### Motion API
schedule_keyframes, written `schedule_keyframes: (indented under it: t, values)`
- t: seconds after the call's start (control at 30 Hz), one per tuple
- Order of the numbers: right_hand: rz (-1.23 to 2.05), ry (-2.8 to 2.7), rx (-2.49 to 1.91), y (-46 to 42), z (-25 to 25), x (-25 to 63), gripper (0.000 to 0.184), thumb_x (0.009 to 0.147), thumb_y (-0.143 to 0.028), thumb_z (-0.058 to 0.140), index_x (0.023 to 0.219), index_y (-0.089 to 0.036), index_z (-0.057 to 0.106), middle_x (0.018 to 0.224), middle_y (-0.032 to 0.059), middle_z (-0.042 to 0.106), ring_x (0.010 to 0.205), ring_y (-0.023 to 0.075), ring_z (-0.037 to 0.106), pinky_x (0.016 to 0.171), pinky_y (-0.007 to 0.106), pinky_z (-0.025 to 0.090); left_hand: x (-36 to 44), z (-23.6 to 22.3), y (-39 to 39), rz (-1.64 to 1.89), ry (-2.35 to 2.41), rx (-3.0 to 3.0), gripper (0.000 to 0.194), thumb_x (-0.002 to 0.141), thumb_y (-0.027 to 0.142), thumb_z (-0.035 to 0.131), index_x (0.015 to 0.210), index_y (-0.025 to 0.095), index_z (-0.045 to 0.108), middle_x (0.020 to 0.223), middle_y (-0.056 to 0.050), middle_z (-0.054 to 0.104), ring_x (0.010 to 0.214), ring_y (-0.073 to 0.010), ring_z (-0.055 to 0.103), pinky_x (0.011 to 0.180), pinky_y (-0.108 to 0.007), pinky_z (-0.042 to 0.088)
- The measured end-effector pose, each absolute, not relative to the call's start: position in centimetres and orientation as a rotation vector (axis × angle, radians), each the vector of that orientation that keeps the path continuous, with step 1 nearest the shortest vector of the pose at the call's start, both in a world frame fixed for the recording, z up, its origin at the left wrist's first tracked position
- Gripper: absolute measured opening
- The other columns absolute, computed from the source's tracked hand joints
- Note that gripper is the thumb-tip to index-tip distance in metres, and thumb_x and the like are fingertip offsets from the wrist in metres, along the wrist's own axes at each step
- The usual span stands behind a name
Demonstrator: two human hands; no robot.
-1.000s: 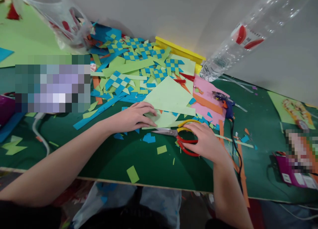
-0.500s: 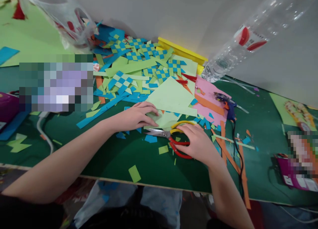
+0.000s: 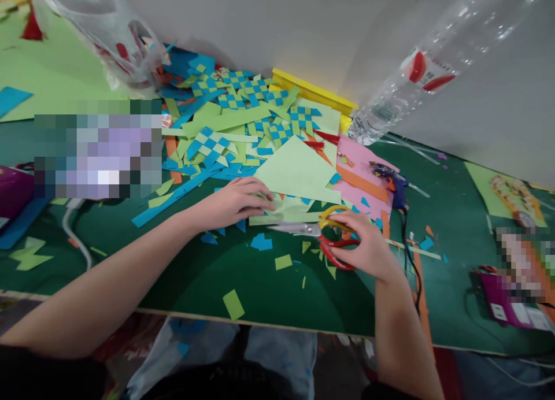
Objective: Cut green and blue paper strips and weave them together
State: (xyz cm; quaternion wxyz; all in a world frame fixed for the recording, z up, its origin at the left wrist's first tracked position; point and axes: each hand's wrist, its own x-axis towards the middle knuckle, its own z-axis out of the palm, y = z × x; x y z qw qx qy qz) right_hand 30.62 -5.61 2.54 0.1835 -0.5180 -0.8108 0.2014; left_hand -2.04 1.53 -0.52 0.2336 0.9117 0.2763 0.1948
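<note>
My right hand (image 3: 366, 244) grips a pair of scissors (image 3: 303, 229) by its red and yellow handles. The blades point left and look nearly closed, along the lower edge of a pale green paper strip (image 3: 281, 217). My left hand (image 3: 238, 202) rests at the left end of this strip, fingers stretched out and slightly bent, palm down. Whether the thumb presses the paper is hidden. Just behind lies a larger pale green sheet (image 3: 299, 169) with a pointed top. Small blue scraps (image 3: 261, 242) and a green scrap (image 3: 283, 262) lie in front of the blades.
Woven blue-and-green paper pieces (image 3: 210, 144) pile up at the back beside a yellow tray (image 3: 312, 92). A plastic bottle (image 3: 390, 108) leans at the wall. Right of centre are pink paper (image 3: 368, 197), a blue glue gun (image 3: 399, 195) and its black cord. A plastic bag (image 3: 117, 41) stands back left.
My right hand has drawn the scissors to the right, away from my left hand, and the blades sit closer together. A small green scrap now shows below the scissors. My left hand stays nearly still.
</note>
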Motion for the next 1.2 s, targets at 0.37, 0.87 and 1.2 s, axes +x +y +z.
schedule_keyframes:
  t: [0.37,0.87,1.2]
  values:
    - [-0.115,-1.628,-2.077,-3.4,0.2,33.7,0.045,0.07,-0.039,0.07,0.108,-0.019,0.058,0.113,0.0132,0.066,0.106,0.0339,0.06,0.092,0.052,0.04,-1.1,-0.5,0.1,0.455,0.801,2.836,0.032,0.092,0.046,0.055,0.11,0.022,0.067,0.115,-0.007,0.066,0.113,-0.0251,0.055,0.106,-0.046,0.031]
    - [-0.135,-1.846,-2.027,-3.5,-1.2,33.8,0.044,0.083,-0.043,0.058,0.117,-0.016,0.055,0.114,0.0186,0.065,0.105,0.0341,0.06,0.088,0.05,0.045,-1.6,0.2,0.0,0.642,0.873,2.893,0.021,0.094,0.02,0.05,0.095,0.026,0.07,0.092,0.0,0.074,0.094,-0.0184,0.066,0.106,-0.043,0.035]
    - [-0.311,-1.858,-1.923,-3.6,-0.3,33.3,0.035,0.088,-0.039,0.054,0.115,-0.018,0.06,0.117,0.0162,0.063,0.11,0.035,0.057,0.091,0.053,0.046,-2.9,1.8,1.0,0.949,1.629,1.827,0.023,0.088,0.038,0.059,0.091,0.019,0.073,0.08,0.001,0.073,0.072,-0.0165,0.065,0.064,-0.028,0.049]
